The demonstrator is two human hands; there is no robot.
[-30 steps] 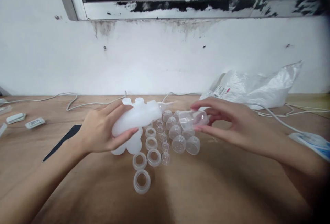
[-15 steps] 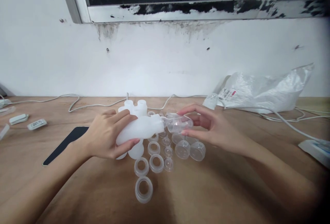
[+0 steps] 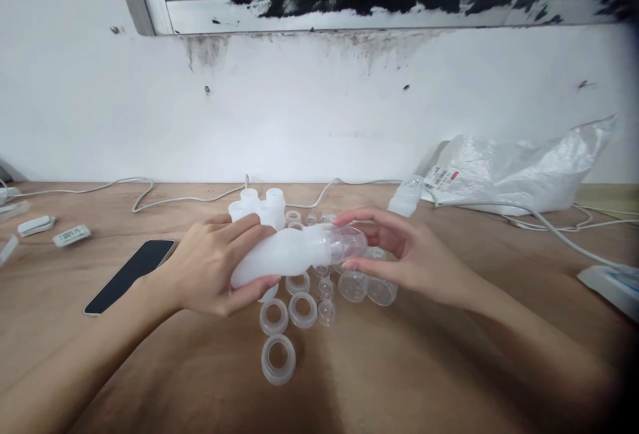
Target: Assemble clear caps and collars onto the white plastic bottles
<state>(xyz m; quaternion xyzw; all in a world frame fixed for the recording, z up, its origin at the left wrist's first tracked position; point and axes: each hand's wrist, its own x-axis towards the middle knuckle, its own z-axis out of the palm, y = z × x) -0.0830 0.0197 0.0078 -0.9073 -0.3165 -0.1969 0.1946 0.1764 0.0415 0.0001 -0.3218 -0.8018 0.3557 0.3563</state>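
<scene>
The white bottle [image 3: 279,254] was in your left hand [image 3: 210,264], above the bench [image 3: 449,367], out from its back edge along the wall [image 3: 299,114]. It lay nearly level, its neck towards your right and slightly raised. It looked like thin plastic, so you could judge it light, with a little give under a hard squeeze, and its smooth curve could slip. The full body was the safest hold, and your left fingers and thumb were closed around it there.

The clear cap [image 3: 347,242] sat around the neck end; it looked stiffer than the bottle and slick, and might crack if forced, so a light grip on its sides suited it. Your right hand [image 3: 409,251] came in from the right side of the bench, thumb below the cap and forefinger above, pinching it, the other fingers curled behind. Your forearms slanted inward over loose rings [image 3: 278,359] and clear domes [image 3: 352,285] between them.
</scene>
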